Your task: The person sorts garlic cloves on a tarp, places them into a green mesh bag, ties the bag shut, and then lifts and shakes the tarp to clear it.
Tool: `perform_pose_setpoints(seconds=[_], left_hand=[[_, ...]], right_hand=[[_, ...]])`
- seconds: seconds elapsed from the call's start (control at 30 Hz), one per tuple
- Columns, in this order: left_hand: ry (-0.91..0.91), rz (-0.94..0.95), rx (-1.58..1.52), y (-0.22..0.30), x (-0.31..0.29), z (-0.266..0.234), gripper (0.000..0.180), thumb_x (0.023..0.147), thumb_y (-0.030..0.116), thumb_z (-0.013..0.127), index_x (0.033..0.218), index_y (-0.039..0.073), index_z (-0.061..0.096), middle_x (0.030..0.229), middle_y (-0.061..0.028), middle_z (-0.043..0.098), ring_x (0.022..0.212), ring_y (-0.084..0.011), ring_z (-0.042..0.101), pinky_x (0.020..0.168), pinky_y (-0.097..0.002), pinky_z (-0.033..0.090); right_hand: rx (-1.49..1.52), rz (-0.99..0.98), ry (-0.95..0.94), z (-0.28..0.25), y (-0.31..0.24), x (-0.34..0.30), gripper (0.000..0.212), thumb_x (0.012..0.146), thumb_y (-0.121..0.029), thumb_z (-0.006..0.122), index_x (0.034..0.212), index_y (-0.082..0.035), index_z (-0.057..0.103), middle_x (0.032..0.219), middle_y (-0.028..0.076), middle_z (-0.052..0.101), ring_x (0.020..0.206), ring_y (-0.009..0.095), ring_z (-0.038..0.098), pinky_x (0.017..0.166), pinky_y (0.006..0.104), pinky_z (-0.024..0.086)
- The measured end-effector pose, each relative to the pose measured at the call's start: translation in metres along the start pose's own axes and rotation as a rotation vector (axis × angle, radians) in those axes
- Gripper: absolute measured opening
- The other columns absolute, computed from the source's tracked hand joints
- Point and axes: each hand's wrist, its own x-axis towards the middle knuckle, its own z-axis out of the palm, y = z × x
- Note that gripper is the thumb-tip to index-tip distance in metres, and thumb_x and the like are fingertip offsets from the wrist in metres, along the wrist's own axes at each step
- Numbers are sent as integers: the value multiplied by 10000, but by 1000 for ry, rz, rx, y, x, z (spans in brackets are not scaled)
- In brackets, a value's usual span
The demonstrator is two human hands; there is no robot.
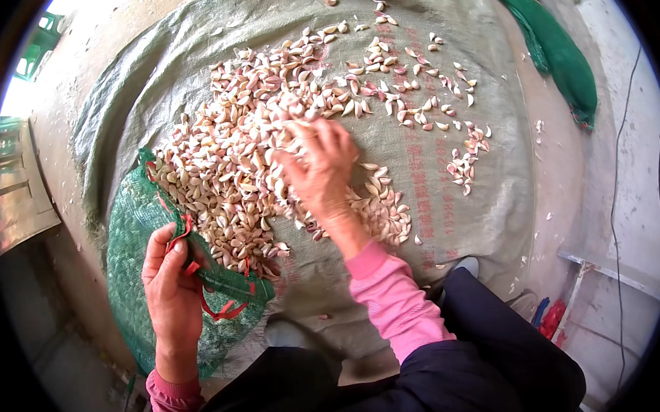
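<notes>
A wide heap of loose garlic cloves [232,151] lies on a woven grey-green sheet. At the heap's left edge, a green mesh bag [137,251] with red drawstring rests on its side, its mouth toward the cloves. My left hand [171,286] pinches the rim of that mouth between thumb and fingers. Reaching into the heap, my right hand [321,166] has its fingers spread over the cloves, slightly blurred. Its fingertips touch cloves, and none is plainly held. What is under the right palm is hidden.
The woven sheet [485,214] carries red print and scattered cloves to the right. A filled green mesh bag [567,63] lies at the far right. A cardboard box [24,190] stands at the left, near green crates [39,45]. A thin cable [617,193] runs along the right side.
</notes>
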Motion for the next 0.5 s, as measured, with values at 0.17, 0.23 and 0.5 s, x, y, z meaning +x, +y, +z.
perform_pose_setpoints(seconds=[0.17, 0.23, 0.5], left_hand=[[-6, 24, -69, 1, 0, 16, 232, 998, 93, 528, 1230, 82, 531, 964, -43, 650, 845, -129, 640, 701, -287, 534], [2, 50, -78, 0, -2, 17, 229, 1001, 94, 524, 1229, 83, 532, 998, -45, 650, 875, -113, 625, 724, -272, 518], [196, 174, -8, 19, -32, 47, 226, 995, 88, 512, 1219, 61, 532, 963, -32, 633, 723, -87, 590, 569, -231, 478]], right_hand=[[130, -62, -110, 24, -43, -13, 431, 884, -468, 677, 1177, -153, 695, 1250, 75, 611, 1145, 264, 486, 989, 446, 338], [269, -70, -164, 33, -74, -27, 470, 873, -469, 668, 1213, -144, 684, 1282, 86, 583, 1157, 268, 476, 986, 441, 339], [1579, 625, -960, 71, -183, -105, 443, 1049, -395, 361, 1385, -153, 518, 1124, 50, 598, 944, 176, 561, 828, 308, 482]])
